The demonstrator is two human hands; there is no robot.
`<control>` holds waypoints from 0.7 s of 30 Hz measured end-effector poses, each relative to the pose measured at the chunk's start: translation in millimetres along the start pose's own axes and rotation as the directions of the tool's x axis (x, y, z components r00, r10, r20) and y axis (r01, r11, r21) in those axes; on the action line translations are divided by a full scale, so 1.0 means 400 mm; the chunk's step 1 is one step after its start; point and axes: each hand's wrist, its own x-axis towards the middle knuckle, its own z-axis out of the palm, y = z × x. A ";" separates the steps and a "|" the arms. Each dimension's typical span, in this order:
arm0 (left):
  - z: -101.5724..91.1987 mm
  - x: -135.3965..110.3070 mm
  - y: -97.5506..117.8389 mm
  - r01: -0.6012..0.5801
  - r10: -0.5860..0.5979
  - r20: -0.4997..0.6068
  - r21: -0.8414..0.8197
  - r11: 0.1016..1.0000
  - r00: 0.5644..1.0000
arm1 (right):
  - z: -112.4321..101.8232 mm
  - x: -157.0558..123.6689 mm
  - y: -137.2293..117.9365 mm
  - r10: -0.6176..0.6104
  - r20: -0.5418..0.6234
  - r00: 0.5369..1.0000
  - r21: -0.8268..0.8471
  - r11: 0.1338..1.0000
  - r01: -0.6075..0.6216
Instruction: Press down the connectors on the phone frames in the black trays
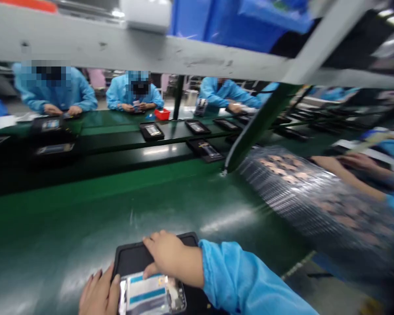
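Observation:
A black tray point(128, 258) lies on the green bench in front of me. In it sits an opened smartphone body point(151, 295) with two blue strips across a silvery area and circuitry at its right end. My left hand point(100, 293) grips the tray's left edge, thumb inside by the phone and fingers outside. From the right, my right hand point(166, 256) reaches over the tray, fingers spread across its upper part. Its thumb rests by the upper blue strip. The tray's lower part is cut off by the frame.
A stack of clear plastic trays point(292, 188) with copper-coloured parts stands at right, near another person's arms. A slanted post point(259, 127) and overhead shelf point(118, 48) cross the view. Several black trays with phones line the conveyor point(164, 151). People in blue work opposite.

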 end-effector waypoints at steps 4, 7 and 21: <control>-0.052 -0.011 0.045 0.024 -0.024 0.000 -0.015 1.000 1.000 | -0.006 0.002 0.004 -0.022 -0.012 1.000 -0.066 0.998 0.021; -0.070 -0.012 0.069 0.018 -0.018 -0.053 -0.005 1.000 0.998 | -0.010 0.015 0.007 -0.033 -0.046 0.998 -0.112 0.993 0.028; -0.087 -0.008 0.099 0.084 -0.084 -0.031 -0.007 0.996 0.996 | 0.026 -0.020 0.058 0.125 -0.147 0.981 -0.032 0.991 -0.131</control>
